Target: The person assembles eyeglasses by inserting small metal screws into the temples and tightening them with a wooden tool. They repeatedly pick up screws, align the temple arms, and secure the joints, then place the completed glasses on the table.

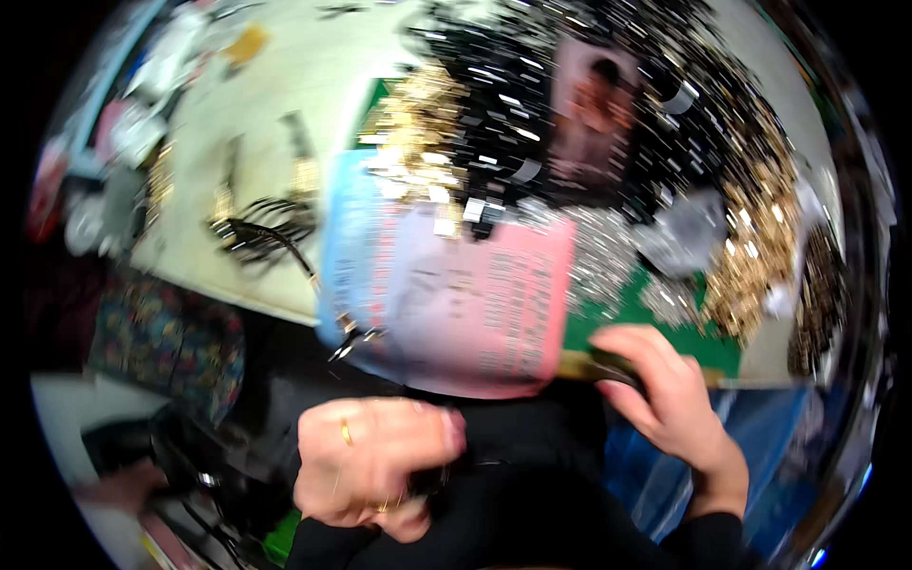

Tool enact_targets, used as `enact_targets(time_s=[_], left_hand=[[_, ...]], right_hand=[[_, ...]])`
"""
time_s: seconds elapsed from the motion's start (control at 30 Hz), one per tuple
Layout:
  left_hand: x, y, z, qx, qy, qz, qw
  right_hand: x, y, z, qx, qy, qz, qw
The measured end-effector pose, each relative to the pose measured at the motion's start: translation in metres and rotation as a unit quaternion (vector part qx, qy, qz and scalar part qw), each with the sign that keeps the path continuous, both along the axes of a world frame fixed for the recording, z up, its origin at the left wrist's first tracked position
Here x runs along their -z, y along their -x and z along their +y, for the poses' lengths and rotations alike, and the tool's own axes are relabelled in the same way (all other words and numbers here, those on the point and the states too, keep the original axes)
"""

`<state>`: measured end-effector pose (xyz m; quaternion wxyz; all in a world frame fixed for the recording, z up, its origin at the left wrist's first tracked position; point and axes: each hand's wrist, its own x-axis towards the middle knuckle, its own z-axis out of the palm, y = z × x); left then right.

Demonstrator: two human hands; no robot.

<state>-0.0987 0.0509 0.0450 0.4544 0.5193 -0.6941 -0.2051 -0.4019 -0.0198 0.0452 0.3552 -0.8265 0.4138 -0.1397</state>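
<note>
My left hand (372,456), with gold rings, is curled closed in front of my dark clothing. Something dark shows under its fingers, too blurred to name. On the right, the thumb and fingers of my right hand (665,394) close on a dark, rounded object (622,370) at the table's front edge. Between and beyond the hands lies a blue-to-pink printed sheet (437,304). A dark strap with shiny metal ends (353,334) crosses its left edge. Small gold metal pieces (418,128) are heaped at the sheet's far edge.
Black shiny pieces (703,123) cover the back, around a phone-like screen (594,123). Silver pieces (603,261), a clear plastic bag (686,233) and more gold pieces (755,252) lie right, over a green mat (598,334). Dark coiled straps (271,223) lie left.
</note>
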Motion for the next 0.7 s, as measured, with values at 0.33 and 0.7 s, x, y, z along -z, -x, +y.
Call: enact_targets(time_s=[0.33,0.7], left_hand=[[0.034,-0.075,-0.053,-0.364,-0.018,-0.422,0.83],[-0.032,-0.14,-0.087,-0.185,-0.052,-0.274,0.942]], right_hand=[[0.02,0.046,0.026,0.214,-0.264,-0.154,0.928],[0.01,0.157,-0.042,0.031,-0.403,-0.346,0.847]])
